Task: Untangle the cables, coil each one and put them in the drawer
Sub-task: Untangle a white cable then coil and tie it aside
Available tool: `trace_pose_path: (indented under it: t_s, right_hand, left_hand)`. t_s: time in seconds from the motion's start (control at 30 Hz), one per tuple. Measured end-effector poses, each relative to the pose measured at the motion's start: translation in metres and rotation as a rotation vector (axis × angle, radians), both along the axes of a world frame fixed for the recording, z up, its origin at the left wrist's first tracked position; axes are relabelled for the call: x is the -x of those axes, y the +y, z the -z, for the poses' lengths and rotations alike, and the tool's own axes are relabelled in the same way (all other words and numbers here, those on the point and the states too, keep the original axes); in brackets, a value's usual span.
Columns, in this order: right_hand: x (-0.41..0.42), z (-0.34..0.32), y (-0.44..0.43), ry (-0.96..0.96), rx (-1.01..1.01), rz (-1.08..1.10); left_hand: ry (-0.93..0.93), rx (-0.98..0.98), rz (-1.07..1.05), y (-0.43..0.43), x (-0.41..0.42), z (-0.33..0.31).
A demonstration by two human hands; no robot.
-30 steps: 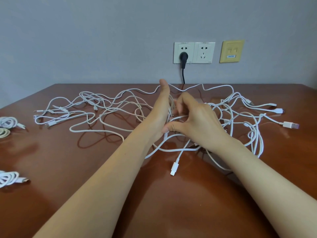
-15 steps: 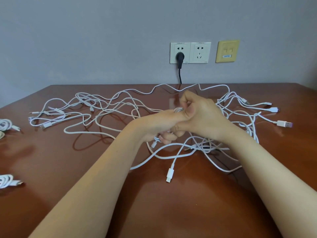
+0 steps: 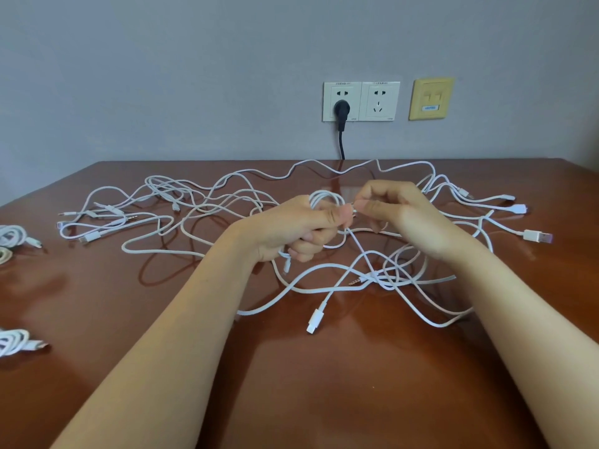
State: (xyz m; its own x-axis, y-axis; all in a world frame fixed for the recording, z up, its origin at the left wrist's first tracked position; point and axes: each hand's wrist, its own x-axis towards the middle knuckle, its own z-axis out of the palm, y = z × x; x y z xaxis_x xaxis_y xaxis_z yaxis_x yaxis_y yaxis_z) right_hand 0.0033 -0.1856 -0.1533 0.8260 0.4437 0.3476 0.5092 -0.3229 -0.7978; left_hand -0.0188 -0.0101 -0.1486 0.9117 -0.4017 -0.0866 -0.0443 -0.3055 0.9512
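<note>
Office or home room: wooden desk [image 3: 97, 367], wall sockets [image 3: 360, 101], data port [image 3: 431, 98].

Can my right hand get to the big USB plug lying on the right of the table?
Probably, once it lets go: the USB plug lies uncovered to its right, but the right hand now pinches a cable end.

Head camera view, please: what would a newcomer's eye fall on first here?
A sprawling tangle of thin white cables covers the glossy reddish-brown wooden table from left to right. At its centre the left hand grips a small white cable coil, while the right hand pinches a cable end right beside it. Behind them, a black plug sits in the white wall socket.
</note>
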Motion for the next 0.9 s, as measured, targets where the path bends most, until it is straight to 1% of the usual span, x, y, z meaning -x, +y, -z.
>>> trace_pose_path:
  t_s: [0.07, 0.2, 0.33, 0.37, 0.47, 0.57, 0.63, 0.77, 0.9]
  right_hand:
    - [-0.001, 0.001, 0.0, 0.012, -0.014, 0.017]
    - [-0.002, 0.004, 0.005, 0.002, 0.008, 0.083]
    - [-0.001, 0.004, 0.008, -0.037, 0.052, 0.147]
    - [0.0, 0.004, 0.008, -0.072, 0.087, 0.174]
    - [0.0, 0.004, 0.008, -0.257, 0.234, 0.278]
    - [0.003, 0.003, 0.009, -0.379, 0.312, 0.304]
    - [0.005, 0.002, 0.01, -0.439, 0.34, 0.315]
    - [0.012, 0.003, 0.017, -0.485, 0.342, 0.348]
    - [0.013, 0.011, 0.026, -0.584, 0.432, 0.303]
  left_hand:
    - [-0.004, 0.123, 0.023, 0.001, 0.003, -0.002]
    - [-0.006, 0.279, -0.089, 0.004, 0.001, -0.005]
    - [-0.008, 0.35, -0.193, 0.004, -0.003, -0.003]
    - [-0.011, 0.372, -0.211, 0.004, -0.005, -0.003]
    - [-0.025, 0.446, -0.259, 0.004, -0.006, -0.003]
    - [-0.042, 0.504, -0.331, 0.004, -0.008, -0.004]
    - [-0.058, 0.516, -0.383, 0.004, -0.009, -0.005]
    - [-0.136, 0.384, -0.453, 0.0, -0.011, -0.001]
    - [-0.157, 0.387, -0.426, -0.008, -0.009, 0.002]
